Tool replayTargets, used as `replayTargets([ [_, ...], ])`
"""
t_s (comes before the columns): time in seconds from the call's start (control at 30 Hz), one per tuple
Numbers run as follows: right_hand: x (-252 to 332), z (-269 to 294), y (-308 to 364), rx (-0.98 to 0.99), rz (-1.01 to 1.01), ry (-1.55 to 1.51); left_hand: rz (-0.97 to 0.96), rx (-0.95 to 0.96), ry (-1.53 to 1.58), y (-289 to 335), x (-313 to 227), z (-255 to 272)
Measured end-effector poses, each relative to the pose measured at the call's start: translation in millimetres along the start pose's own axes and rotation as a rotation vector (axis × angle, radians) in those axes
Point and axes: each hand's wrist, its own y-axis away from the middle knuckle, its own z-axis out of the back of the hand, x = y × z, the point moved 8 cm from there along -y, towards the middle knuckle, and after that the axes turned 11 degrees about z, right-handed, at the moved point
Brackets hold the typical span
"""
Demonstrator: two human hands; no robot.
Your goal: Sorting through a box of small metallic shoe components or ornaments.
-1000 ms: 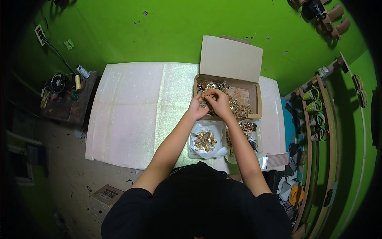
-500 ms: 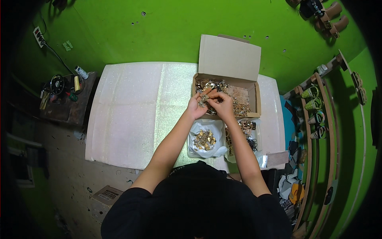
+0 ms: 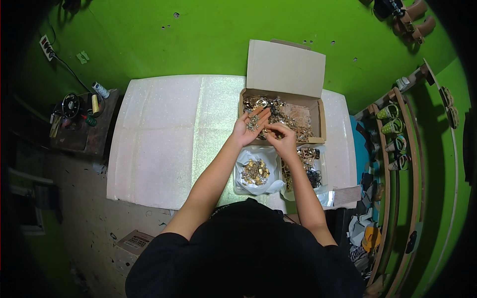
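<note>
My left hand (image 3: 247,128) is palm up over the front left of an open cardboard box (image 3: 319,117), fingers stretched out. On its palm lies a cluster of small silvery and gold metal pieces (image 3: 253,122). Just to its right, my right hand (image 3: 282,140) has thumb and fingertips pinched on a tiny metal piece, too small to make out in detail. Jumbled metal fittings (image 3: 282,113) fill much of the box. Nearer me, a white lined tray (image 3: 242,191) carries a heap of gold and silver bits (image 3: 255,172). My right forearm partly hides a second tray of buckles and rings (image 3: 310,164).
The box lid (image 3: 285,68) stands raised toward the green wall. A pale shiny sheet covers the table (image 3: 159,139). A grey striped piece (image 3: 346,197) lies at the front right corner. Thread spools (image 3: 101,90) stand at the left; a shoe rack (image 3: 397,129) is at the right.
My hands have come apart. The right hand has drawn back toward me, and the left fingers have straightened, showing the metal pieces on the palm.
</note>
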Motion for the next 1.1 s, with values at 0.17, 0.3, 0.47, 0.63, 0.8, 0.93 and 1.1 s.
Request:
replayTargets([
  [0.17, 11.2, 1.3, 15.7, -0.004, -0.015, -0.027, 0.003, -0.028, 0.026, 1.9, 1.3, 0.3],
  [0.3, 17.3, 3.2, 25.4, 0.039, 0.009, 0.015, 0.007, -0.015, 0.054, 2.0, 1.7, -0.5],
  [0.47, 8.7, 5.7, 40.3, 0.096, -0.067, 0.101, 0.015, -0.01, 0.065, -0.3, 2.4, -0.4],
  [0.63, -6.6, -8.1, 55.3, 0.41, -0.217, 0.22, 0.012, -0.001, 0.061, 0.5, 1.4, 1.5],
  [0.8, -4.5, -8.8, 48.0, 0.441, -0.13, 0.24, 0.015, 0.005, 0.063, 0.1, 2.7, 0.3],
  [0.93, 1.6, -8.9, 19.4, 0.356, -0.098, 0.21, 0.011, -0.008, 0.064, 0.6, 0.5, 2.9],
  [1.1, 4.4, -15.3, -19.4, 0.278, 0.051, 0.378, -0.013, -0.119, -0.111, 1.2, 2.8, -0.8],
])
